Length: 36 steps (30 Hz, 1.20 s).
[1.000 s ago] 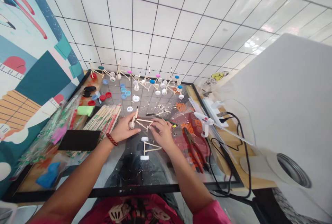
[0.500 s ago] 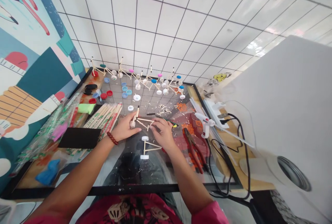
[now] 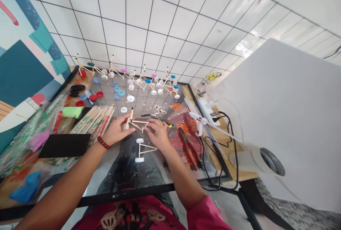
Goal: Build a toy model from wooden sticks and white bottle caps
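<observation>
Between my two hands is a small tricycle frame [image 3: 139, 122] made of thin wooden sticks, with a dark-tipped handlebar. My left hand [image 3: 118, 130] grips its front end by the white bottle-cap wheel, thumb stretched out below. At the frame's rear end, the fingers of my right hand [image 3: 157, 134] pinch the sticks. Just below, on the glass tabletop, lies a triangular stick piece [image 3: 146, 148] with a white cap at each of two corners; its point reaches toward my right wrist. A loose white cap [image 3: 124, 110] rests beyond my left hand.
Finished stick tricycles [image 3: 147, 81] line the back edge. Blue caps [image 3: 116, 89] and red caps [image 3: 93, 97] lie at back left, above bundled chopsticks [image 3: 93, 119] and a black sheet [image 3: 65, 145]. To the right are a glue gun [image 3: 197, 121], red-handled pliers [image 3: 189, 148] and black cables [image 3: 234, 144].
The camera view has turned, so the whole scene sits further left. Both hands keep hold of the stick frame, with little other movement.
</observation>
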Tool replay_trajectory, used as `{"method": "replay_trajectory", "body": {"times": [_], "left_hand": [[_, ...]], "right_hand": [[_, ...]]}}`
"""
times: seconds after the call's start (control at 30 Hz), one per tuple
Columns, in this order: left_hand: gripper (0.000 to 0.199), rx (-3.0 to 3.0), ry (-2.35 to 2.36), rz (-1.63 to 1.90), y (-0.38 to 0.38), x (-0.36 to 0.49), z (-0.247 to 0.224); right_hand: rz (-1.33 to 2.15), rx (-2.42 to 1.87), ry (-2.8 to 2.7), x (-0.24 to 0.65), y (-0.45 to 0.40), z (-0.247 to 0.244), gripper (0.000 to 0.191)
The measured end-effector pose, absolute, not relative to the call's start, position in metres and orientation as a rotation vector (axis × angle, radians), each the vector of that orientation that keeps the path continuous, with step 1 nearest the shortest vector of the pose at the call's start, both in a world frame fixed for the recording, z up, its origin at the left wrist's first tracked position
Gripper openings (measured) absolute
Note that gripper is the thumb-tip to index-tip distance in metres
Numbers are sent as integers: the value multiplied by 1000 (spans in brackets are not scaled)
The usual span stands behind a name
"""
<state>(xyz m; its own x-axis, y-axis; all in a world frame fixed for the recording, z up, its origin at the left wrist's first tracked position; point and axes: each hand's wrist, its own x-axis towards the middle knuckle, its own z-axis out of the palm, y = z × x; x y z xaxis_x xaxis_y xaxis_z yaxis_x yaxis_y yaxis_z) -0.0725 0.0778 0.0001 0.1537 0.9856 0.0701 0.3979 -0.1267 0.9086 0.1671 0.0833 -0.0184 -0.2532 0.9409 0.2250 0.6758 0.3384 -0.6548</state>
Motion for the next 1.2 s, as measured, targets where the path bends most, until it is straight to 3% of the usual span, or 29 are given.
{"method": "replay_trajectory", "body": {"times": [0.57,0.97,1.2], "left_hand": [[92,1682,1330,918,84,-76,-12],[101,1599,1300,965,85,-75,-15],[101,1653,1287,972,85,-75,-17]], "right_hand": [[582,-1495,-2064,179,87,-7,12],[568,-1324,-2109,232,23,4,12],[663,-1172,-2211,213,8,0,25]]}}
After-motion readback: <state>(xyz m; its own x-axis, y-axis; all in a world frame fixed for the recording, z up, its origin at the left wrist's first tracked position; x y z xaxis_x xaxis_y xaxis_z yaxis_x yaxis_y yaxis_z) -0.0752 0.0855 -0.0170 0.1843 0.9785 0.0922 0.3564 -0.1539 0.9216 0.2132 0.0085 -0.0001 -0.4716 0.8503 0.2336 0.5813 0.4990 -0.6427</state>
